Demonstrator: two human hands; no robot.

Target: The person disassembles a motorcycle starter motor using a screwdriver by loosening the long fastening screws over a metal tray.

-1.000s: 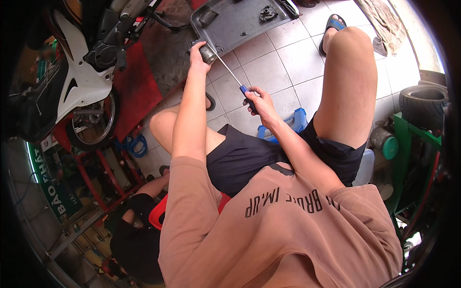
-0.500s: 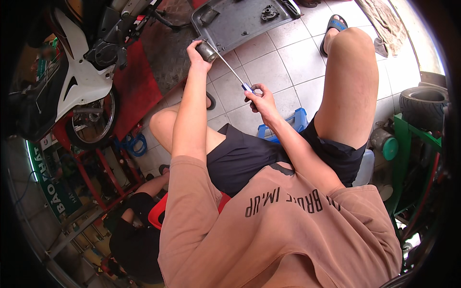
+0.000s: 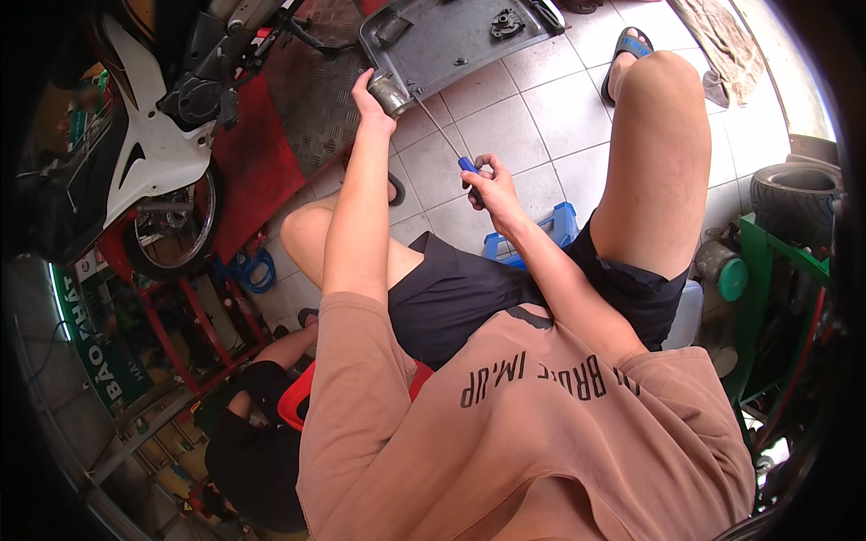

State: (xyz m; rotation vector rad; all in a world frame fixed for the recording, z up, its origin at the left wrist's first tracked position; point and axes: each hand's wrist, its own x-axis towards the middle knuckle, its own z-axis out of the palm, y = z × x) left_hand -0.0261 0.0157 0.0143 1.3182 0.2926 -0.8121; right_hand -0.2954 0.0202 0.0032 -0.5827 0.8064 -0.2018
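Observation:
At the near edge of a grey tray (image 3: 433, 65), my left hand (image 3: 373, 112) is closed around a dull silver metal cylinder (image 3: 390, 96), perhaps a small motor. The fingers behind the cylinder are mostly hidden. A screwdriver (image 3: 467, 166) with a blue handle is gripped in my right hand (image 3: 493, 191), over the tiled floor. Its long thin shaft slants up and left, and the tip end lies beside the cylinder's right side. Whether the tip touches the cylinder, I cannot tell.
The tray holds a dark metal part (image 3: 507, 24) and small pieces. A white motorbike (image 3: 144, 153) stands at the left by a red platform. Below my right forearm is a blue plastic stool (image 3: 566, 221). Tyres (image 3: 796, 191) and a green frame (image 3: 753, 298) stand right. Another person (image 3: 257, 451) is at lower left.
The cylinder has turned slightly in my left hand. The screwdriver's handle has rolled in my right fingers, and its shaft, earlier across the cylinder's top, now lies at its right side.

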